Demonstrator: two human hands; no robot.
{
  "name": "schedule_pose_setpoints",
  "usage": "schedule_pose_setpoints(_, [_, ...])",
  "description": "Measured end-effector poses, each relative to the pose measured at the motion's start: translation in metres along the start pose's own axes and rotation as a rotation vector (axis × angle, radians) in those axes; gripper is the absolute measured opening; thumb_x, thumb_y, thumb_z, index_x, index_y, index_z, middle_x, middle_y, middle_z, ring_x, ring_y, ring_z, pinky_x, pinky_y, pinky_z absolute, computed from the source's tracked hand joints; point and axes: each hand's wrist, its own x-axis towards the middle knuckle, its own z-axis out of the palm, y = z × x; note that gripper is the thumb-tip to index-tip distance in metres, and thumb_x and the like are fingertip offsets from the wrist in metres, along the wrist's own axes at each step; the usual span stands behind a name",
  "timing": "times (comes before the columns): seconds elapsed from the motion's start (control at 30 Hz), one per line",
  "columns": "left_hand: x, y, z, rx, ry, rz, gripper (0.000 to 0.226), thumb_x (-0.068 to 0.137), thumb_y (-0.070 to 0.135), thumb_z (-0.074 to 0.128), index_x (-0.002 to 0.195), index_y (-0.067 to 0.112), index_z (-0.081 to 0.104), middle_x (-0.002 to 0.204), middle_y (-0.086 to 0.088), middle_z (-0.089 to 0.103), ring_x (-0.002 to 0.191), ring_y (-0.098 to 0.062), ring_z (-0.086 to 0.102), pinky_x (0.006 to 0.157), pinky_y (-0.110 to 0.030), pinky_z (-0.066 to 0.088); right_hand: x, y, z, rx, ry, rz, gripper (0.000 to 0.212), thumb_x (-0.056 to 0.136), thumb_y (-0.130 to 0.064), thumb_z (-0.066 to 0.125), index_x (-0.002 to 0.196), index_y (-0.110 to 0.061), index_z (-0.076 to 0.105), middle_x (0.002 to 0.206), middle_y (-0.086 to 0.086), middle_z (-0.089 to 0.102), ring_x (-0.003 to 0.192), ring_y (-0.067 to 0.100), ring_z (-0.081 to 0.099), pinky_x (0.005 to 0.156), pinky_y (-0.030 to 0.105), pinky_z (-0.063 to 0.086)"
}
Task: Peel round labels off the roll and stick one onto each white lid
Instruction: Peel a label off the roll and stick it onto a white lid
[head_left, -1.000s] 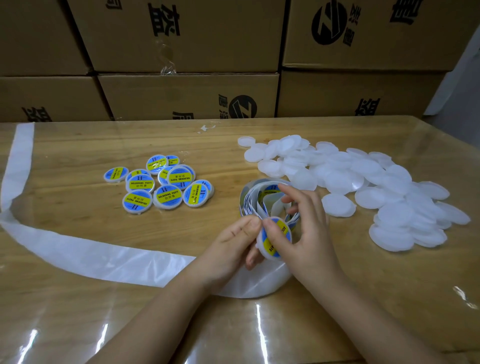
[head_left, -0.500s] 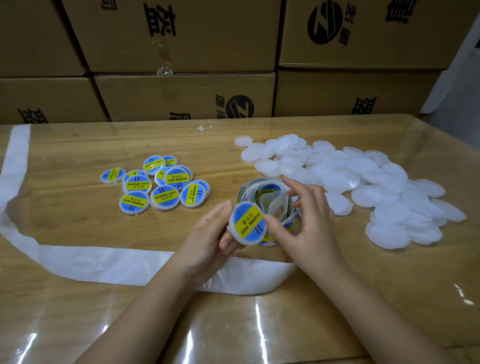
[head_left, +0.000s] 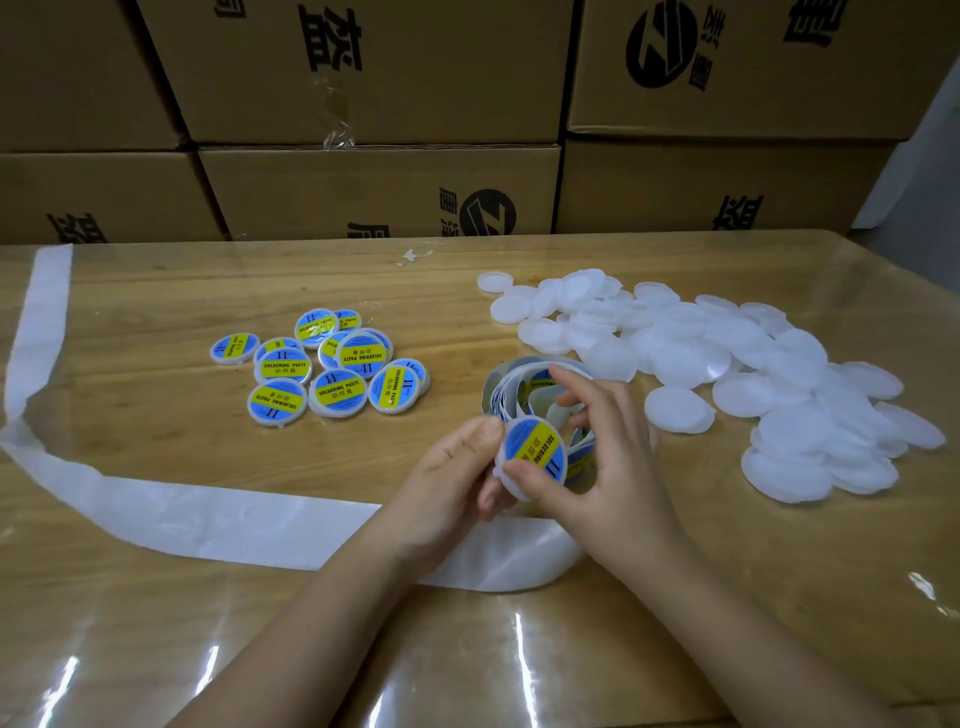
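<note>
My left hand holds a white lid that bears a blue and yellow round label, thumb on its upper left edge. My right hand presses its thumb on the lid's lower edge, the other fingers spread above the label roll behind it. A pile of plain white lids lies to the right. Several labelled lids lie in a cluster to the left.
A long strip of white backing paper runs from the roll under my wrists across the wooden table and up its left side. Stacked cardboard boxes stand along the table's far edge.
The labelled lid has turned in my hands, and my right thumb has come onto its lower edge. Both hands stay in front of the roll.
</note>
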Motion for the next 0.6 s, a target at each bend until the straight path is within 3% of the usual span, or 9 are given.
schedule_pose_setpoints(0.13, [0.002,0.003,0.002,-0.092,0.062,0.020,0.042,0.094,0.031,0.040,0.053,0.023,0.050,0.045,0.003,0.039,0.049,-0.009,0.038,0.064,-0.031,0.030,0.002,0.003,-0.001,-0.032,-0.013,-0.006,0.070,0.064,-0.065,0.056,0.125,-0.036,0.040,0.106,-0.014,0.046,0.100,0.013,0.052,0.096,0.046,0.038])
schedule_pose_setpoints(0.23, [0.002,0.004,0.001,-0.190,0.088,0.042,0.043,0.093,0.030,0.038,0.054,0.021,0.051,0.041,0.005,0.040,0.045,-0.007,0.042,0.069,-0.033,0.032,0.004,0.008,-0.003,-0.064,-0.047,0.011,0.066,0.065,-0.069,0.052,0.124,-0.042,0.039,0.104,-0.021,0.054,0.104,0.010,0.050,0.102,0.029,0.026])
schedule_pose_setpoints(0.27, [0.002,0.004,0.001,-0.207,0.084,0.045,0.042,0.092,0.031,0.037,0.054,0.020,0.052,0.041,0.005,0.040,0.046,-0.007,0.043,0.072,-0.033,0.035,0.004,0.009,-0.002,-0.060,-0.061,0.010,0.063,0.067,-0.069,0.051,0.124,-0.045,0.039,0.101,-0.024,0.057,0.108,0.006,0.047,0.104,0.026,0.023])
schedule_pose_setpoints(0.33, [0.003,0.004,0.001,-0.192,0.088,0.039,0.041,0.092,0.035,0.038,0.056,0.021,0.052,0.044,0.004,0.040,0.048,-0.009,0.042,0.069,-0.029,0.038,0.003,0.009,0.000,-0.027,-0.059,-0.014,0.052,0.070,-0.065,0.051,0.119,-0.048,0.043,0.092,-0.023,0.057,0.110,-0.010,0.037,0.108,0.034,0.024])
schedule_pose_setpoints(0.4, [0.003,0.003,0.001,-0.075,0.151,0.028,0.040,0.092,0.040,0.040,0.060,0.020,0.052,0.047,0.003,0.041,0.049,-0.010,0.039,0.059,-0.023,0.037,0.002,0.010,0.001,0.011,-0.023,-0.008,0.040,0.071,-0.060,0.055,0.110,-0.053,0.047,0.086,-0.018,0.056,0.105,-0.019,0.033,0.106,0.038,0.027])
schedule_pose_setpoints(0.47, [0.003,0.002,-0.001,0.128,0.202,0.057,0.038,0.094,0.041,0.043,0.069,0.014,0.050,0.051,0.004,0.048,0.051,-0.009,0.045,0.055,-0.019,0.040,0.004,0.011,-0.001,0.026,0.017,0.023,0.034,0.074,-0.051,0.062,0.104,-0.056,0.048,0.080,-0.016,0.057,0.101,-0.008,0.041,0.105,0.033,0.027])
schedule_pose_setpoints(0.53, [0.001,0.001,0.000,0.283,0.174,0.101,0.024,0.091,0.030,0.052,0.077,0.010,0.048,0.057,0.009,0.057,0.054,-0.002,0.051,0.056,-0.014,0.044,0.006,0.011,-0.003,0.020,0.052,0.037,0.029,0.077,-0.042,0.061,0.101,-0.054,0.050,0.076,-0.016,0.057,0.097,0.001,0.046,0.103,0.031,0.028])
schedule_pose_setpoints(0.6, [0.000,0.000,0.001,0.344,0.143,0.124,0.015,0.088,0.022,0.060,0.082,0.012,0.049,0.062,0.014,0.061,0.057,0.004,0.054,0.056,-0.011,0.043,0.006,0.011,-0.003,0.015,0.088,0.017,0.023,0.081,-0.036,0.060,0.099,-0.049,0.055,0.074,-0.016,0.055,0.095,-0.003,0.047,0.100,0.035,0.032])
